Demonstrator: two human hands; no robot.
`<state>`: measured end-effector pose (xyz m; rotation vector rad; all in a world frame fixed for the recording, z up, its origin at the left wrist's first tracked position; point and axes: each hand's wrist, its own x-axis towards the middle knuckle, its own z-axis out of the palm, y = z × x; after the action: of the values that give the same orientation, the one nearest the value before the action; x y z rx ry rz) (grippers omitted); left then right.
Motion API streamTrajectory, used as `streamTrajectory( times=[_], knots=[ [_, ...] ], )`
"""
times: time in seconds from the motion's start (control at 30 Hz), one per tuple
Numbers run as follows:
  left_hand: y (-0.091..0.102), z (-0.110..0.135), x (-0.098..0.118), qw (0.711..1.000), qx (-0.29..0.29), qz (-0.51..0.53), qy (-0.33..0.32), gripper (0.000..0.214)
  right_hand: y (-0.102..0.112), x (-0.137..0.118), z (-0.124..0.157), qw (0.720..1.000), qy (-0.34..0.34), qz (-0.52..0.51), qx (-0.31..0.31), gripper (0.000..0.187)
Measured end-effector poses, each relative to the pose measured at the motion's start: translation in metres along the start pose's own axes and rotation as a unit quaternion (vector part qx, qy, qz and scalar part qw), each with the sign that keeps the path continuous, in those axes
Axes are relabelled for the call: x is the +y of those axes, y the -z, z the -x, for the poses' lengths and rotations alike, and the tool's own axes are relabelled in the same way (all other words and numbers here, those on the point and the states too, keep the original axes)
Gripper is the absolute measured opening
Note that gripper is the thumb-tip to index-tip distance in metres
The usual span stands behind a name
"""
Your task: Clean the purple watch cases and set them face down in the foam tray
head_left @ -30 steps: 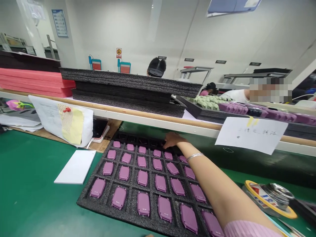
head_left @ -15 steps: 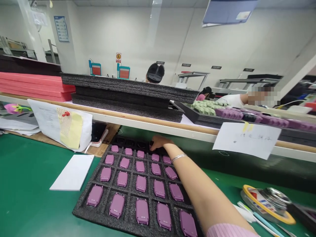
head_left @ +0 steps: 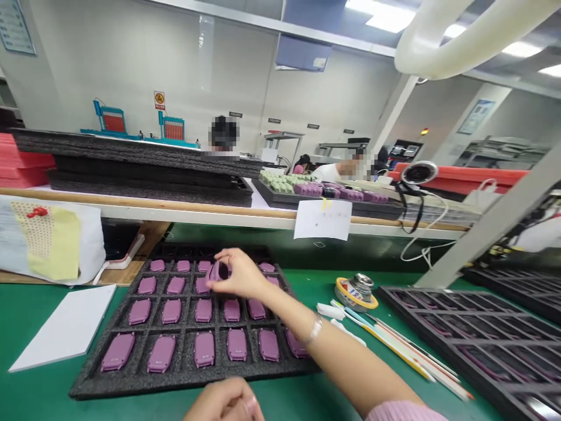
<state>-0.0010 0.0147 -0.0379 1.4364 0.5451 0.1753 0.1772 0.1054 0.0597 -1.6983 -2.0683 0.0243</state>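
Your green bench (head_left: 39,392) ran wide, and the black foam tray (head_left: 184,379) sat on it with open room to its left and in front, and the white shelf (head_left: 175,211) beyond its far edge. To the right, past brushes (head_left: 394,345) and a round tin (head_left: 354,290), lay a second dark tray (head_left: 482,333). Your right arm (head_left: 350,365) reached in from the lower right, over the tray's near corner. Your right hand (head_left: 240,273) was pinched nearly shut, thumb and fingers gripping a purple case (head_left: 218,271) tilted just above the tray's far rows. Your left hand (head_left: 223,402) sat curled at the picture's bottom edge; you could not tell if it held anything.
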Motion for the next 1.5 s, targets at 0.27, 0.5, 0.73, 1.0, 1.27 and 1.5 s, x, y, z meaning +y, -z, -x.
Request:
streamTrajectory(
  times=[0.27,0.5,0.73,1.0,1.27,1.5],
  knots=[
    [-0.002,0.017,0.036,0.955,0.063,0.29,-0.02,0.071,0.015,-0.047,0.115,0.968,0.101,-0.192,0.129,0.055],
    [0.0,0.03,0.051,0.957,0.066,0.276,-0.064,0.083,0.003,-0.047,0.125,0.943,0.164,-0.234,0.17,0.061],
    [-0.004,0.034,0.055,0.958,0.131,0.246,-0.062,0.084,-0.002,-0.046,0.134,0.953,0.128,-0.259,0.091,0.066],
    [-0.008,0.035,0.056,0.964,0.107,0.238,-0.055,0.081,-0.008,-0.045,0.139,0.949,0.101,-0.291,0.063,0.093],
    [-0.012,0.037,0.058,0.962,0.126,0.236,-0.054,0.079,-0.004,-0.048,0.14,0.941,0.092,-0.322,0.052,0.095],
    [-0.012,0.04,0.063,0.962,0.121,0.234,-0.068,0.072,0.001,-0.049,0.139,0.935,0.111,-0.333,0.049,0.093]
  ],
)
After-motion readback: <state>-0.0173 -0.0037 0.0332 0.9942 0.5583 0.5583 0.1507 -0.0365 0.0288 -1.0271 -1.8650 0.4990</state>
